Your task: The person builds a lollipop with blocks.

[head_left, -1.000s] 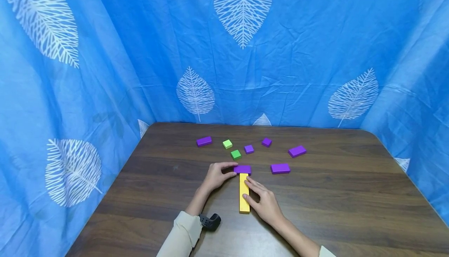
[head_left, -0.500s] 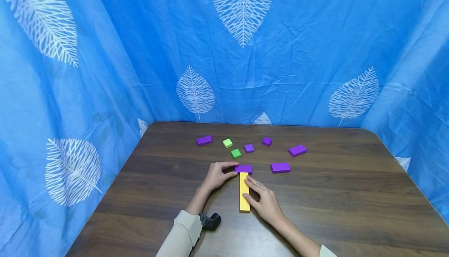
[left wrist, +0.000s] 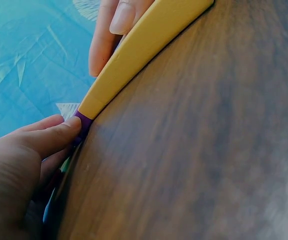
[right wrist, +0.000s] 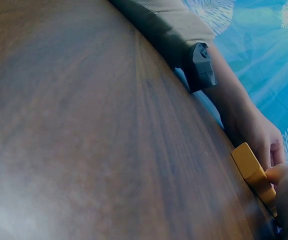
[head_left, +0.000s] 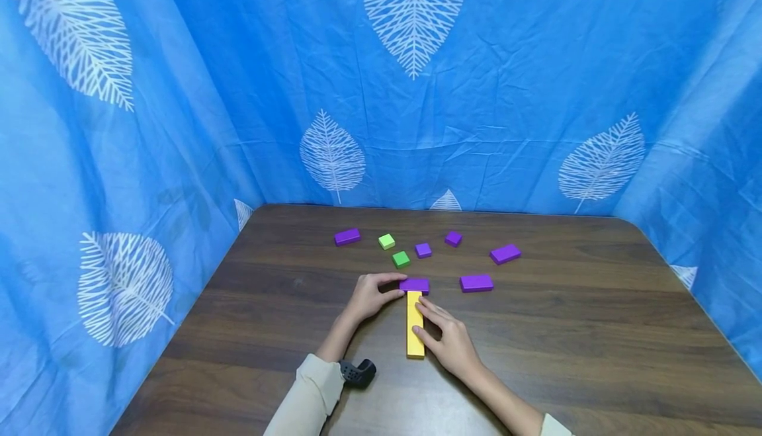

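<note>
In the head view a purple block (head_left: pixel 415 285) lies crosswise at the far end of a long yellow bar (head_left: pixel 415 337), forming a T shape on the table. My left hand (head_left: pixel 367 298) pinches the purple block's left end between thumb and index finger. The left wrist view shows that thumb pressing the purple block (left wrist: pixel 83 120) right beside the yellow bar (left wrist: pixel 139 47). My right hand (head_left: pixel 452 347) rests its thumb and fingertips along the right side of the yellow bar, with fingers fairly straight. The bar's near end (right wrist: pixel 246 159) shows in the right wrist view.
Behind the hands lie a light green block (head_left: pixel 387 241), a green block (head_left: pixel 401 259) and small purple blocks (head_left: pixel 423 250). Longer purple blocks lie at right (head_left: pixel 476 283) and far left (head_left: pixel 347 237). A black wrist device (head_left: pixel 359 374) sits on my left wrist. Blue curtains surround the wooden table (head_left: pixel 565 330).
The purple block has shifted slightly to the right over the end of the yellow bar, with my left hand on it. My right hand stays on the bar.
</note>
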`<state>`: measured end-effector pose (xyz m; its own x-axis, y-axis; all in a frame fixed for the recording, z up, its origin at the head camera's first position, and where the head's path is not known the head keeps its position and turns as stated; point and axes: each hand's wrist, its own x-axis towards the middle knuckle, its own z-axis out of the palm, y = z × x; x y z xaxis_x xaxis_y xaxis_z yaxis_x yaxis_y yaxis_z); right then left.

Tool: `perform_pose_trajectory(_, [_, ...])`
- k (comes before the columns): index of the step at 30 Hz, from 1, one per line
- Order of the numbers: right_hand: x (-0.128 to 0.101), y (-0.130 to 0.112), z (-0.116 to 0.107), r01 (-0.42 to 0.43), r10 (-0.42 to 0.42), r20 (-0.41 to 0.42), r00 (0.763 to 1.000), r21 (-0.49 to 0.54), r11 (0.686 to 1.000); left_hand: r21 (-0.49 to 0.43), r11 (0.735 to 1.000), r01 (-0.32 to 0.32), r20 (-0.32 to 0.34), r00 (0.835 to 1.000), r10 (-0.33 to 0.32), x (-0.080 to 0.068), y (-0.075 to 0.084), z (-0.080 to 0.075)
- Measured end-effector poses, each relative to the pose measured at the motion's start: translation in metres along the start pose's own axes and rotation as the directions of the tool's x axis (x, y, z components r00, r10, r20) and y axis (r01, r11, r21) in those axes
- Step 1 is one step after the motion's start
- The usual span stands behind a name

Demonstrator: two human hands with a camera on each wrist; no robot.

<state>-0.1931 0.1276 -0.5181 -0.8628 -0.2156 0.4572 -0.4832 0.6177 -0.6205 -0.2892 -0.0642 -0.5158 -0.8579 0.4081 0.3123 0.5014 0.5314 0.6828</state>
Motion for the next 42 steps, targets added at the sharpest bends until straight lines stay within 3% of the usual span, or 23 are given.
perform_pose_trajectory(12, [0.000, 0.001, -0.002, -0.014, 0.014, 0.003, 1.000, -0.009, 1.000, -0.020, 1.000, -0.017, 0.006, 1.000, 0.017, 0.002, 0.001, 0.000])
perform_pose_trajectory(20, [-0.001, 0.001, -0.002, -0.016, 0.016, -0.011, 1.000, -0.010, 1.000, -0.144, 0.989, 0.016, -0.014, 1.000, -0.018, 0.007, 0.001, -0.001])
perform_pose_trajectory(25, [-0.001, 0.001, -0.001, -0.020, 0.020, -0.002, 1.000, -0.007, 1.000, -0.140, 0.988, 0.062, -0.104, 0.992, -0.077, 0.013, 0.000, -0.004])
perform_pose_trajectory(29, [-0.002, 0.000, 0.001, -0.023, 0.023, 0.006, 1.000, -0.004, 1.000, -0.115, 0.991, 0.070, -0.211, 0.973, -0.093, 0.023, -0.002, -0.007])
perform_pose_trajectory(32, [-0.003, -0.001, 0.002, -0.020, 0.020, 0.002, 1.000, 0.000, 1.000, -0.093, 0.992, 0.087, -0.244, 0.964, -0.107, 0.031, -0.003, -0.008])
perform_pose_trajectory(37, [-0.003, -0.001, 0.002, -0.012, 0.012, -0.004, 1.000, 0.000, 1.000, -0.039, 0.991, 0.125, -0.231, 0.964, -0.130, 0.041, -0.005, -0.008])
perform_pose_trajectory(42, [-0.002, -0.001, 0.002, -0.012, 0.012, -0.004, 1.000, -0.008, 1.000, -0.018, 0.992, 0.128, -0.177, 0.976, -0.129, 0.044, -0.007, -0.006])
